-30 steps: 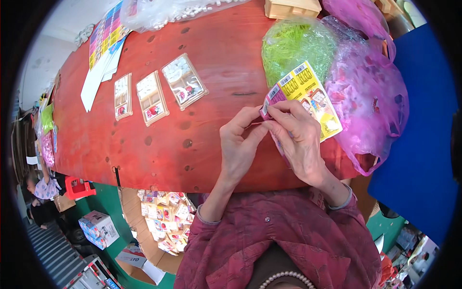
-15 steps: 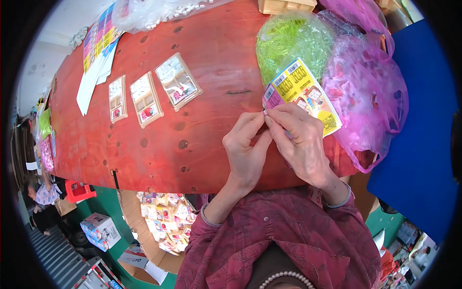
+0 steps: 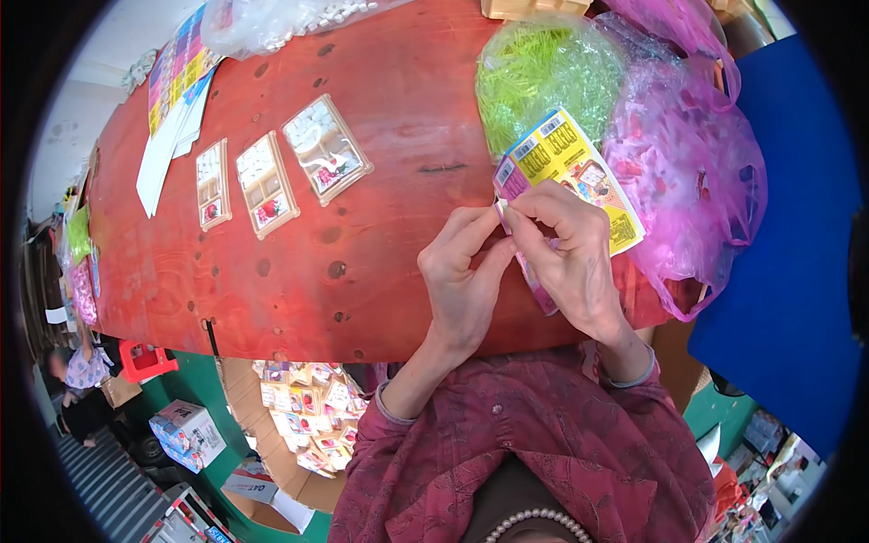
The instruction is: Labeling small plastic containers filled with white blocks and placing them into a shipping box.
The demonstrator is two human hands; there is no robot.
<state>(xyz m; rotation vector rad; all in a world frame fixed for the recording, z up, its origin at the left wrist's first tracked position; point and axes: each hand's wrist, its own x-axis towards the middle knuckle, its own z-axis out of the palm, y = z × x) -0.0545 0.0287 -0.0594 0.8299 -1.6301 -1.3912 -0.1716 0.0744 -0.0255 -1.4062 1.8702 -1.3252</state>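
Both hands, left hand [image 3: 466, 281] and right hand [image 3: 570, 249], pinch a glossy yellow printed card [image 3: 566, 163], apparently at its corner, near the red table's [image 3: 380, 235] edge.

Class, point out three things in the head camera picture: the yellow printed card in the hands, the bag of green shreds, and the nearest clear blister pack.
yellow printed card [image 3: 579, 167], head view, its yellow face.
bag of green shreds [image 3: 543, 77], head view, bag's middle.
clear blister pack [image 3: 326, 149], head view, its centre.

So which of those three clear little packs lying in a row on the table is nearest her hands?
The largest clear pack, at the right end of the row, lies nearest her left hand. The two narrower packs lie farther left.
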